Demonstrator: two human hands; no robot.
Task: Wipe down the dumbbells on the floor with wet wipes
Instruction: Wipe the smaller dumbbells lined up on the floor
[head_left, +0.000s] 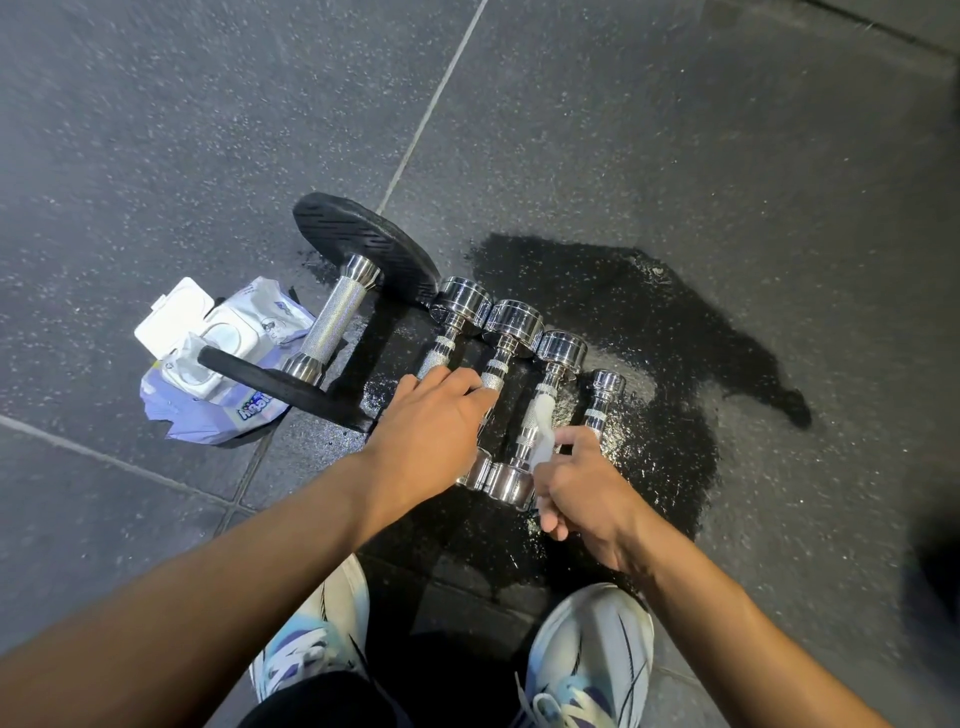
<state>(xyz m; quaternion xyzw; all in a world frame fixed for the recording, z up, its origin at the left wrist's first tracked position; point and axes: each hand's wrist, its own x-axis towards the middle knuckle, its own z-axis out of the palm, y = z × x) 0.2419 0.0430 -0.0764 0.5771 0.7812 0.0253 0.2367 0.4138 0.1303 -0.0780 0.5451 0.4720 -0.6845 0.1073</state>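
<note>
Several chrome dumbbells lie side by side on the dark rubber floor. My left hand (434, 431) rests palm down on the handles of the two leftmost small dumbbells (511, 332), pressing on them. My right hand (582, 483) pinches a white wet wipe (543, 431) that is draped over the handle of the third dumbbell (561, 353). A smaller fourth dumbbell (605, 387) lies just right of it. A large dumbbell with black rubber plates (337, 317) lies at the left. An open wet wipes pack (218, 364) sits beside it.
The floor around the dumbbells is wet and shiny, with a dark patch (649, 322) spreading to the right. My two sneakers (587, 654) stand at the bottom edge. Tile seams cross the floor at the left and top.
</note>
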